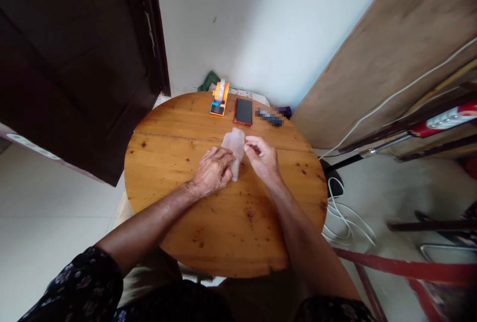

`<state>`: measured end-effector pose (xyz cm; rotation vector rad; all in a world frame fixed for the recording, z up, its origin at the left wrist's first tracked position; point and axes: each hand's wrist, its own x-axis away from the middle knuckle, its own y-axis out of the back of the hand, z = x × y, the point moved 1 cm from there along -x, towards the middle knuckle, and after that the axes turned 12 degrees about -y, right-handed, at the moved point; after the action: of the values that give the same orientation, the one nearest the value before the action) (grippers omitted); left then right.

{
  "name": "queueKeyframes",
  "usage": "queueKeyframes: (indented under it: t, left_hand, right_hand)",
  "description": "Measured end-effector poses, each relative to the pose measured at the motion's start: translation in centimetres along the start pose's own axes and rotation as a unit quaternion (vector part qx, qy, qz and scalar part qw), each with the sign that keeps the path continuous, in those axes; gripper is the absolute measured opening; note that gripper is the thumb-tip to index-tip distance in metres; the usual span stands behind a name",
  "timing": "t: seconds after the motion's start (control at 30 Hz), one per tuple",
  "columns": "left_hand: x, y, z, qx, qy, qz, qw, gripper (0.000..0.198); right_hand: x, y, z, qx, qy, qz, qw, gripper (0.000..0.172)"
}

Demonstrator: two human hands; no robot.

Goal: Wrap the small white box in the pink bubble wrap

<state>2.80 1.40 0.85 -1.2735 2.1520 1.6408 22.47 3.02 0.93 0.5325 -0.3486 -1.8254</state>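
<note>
A thin, see-through plastic bag (234,144) lies on the round wooden table (179,163) near its middle. My left hand (213,170) rests on the bag's near left part with the fingers curled down over it. My right hand (262,155) pinches the bag's right edge between thumb and fingers. The bag's lower part is hidden under my left hand.
At the table's far edge stand an orange tape dispenser (219,98), a dark phone in a red case (243,111) and a small dark object (269,117). A dark door (74,53) is at the left. Wooden boards (391,48) lean at the right, with white cable (346,217) on the floor.
</note>
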Motion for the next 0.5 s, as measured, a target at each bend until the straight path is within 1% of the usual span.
queueKeyframes:
  t: [0.03,0.1,0.17,0.23,0.37,0.5]
  left_hand:
    - [0.0,0.0,0.0,0.001,0.005,0.004,1.000,0.034]
    - [0.1,-0.1,0.1,0.001,0.017,-0.003,1.000,0.033]
    - [0.2,-0.2,0.1,0.001,0.028,-0.017,0.999,0.035]
    - [0.3,-0.5,0.2,0.005,0.035,-0.027,0.999,0.037]
    - [0.4,-0.8,0.2,0.019,0.038,-0.029,0.999,0.037]
    - [0.2,-0.6,-0.2,0.020,0.027,-0.022,0.999,0.038]
  right_hand:
    - [-0.3,0.3,-0.4,-0.011,-0.042,-0.002,0.999,0.030]
    - [-0.9,0.5,-1.1,-0.029,-0.138,0.018,0.990,0.036]
    - [-1.1,0.3,-1.4,-0.054,-0.202,0.048,0.977,0.040]
    - [-1.0,-0.3,-1.3,-0.083,-0.224,0.071,0.968,0.040]
    - [-0.4,-1.4,-0.3,-0.133,-0.230,0.115,0.957,0.035]
    - [-0.5,-1.8,0.8,-0.150,-0.233,0.139,0.951,0.032]
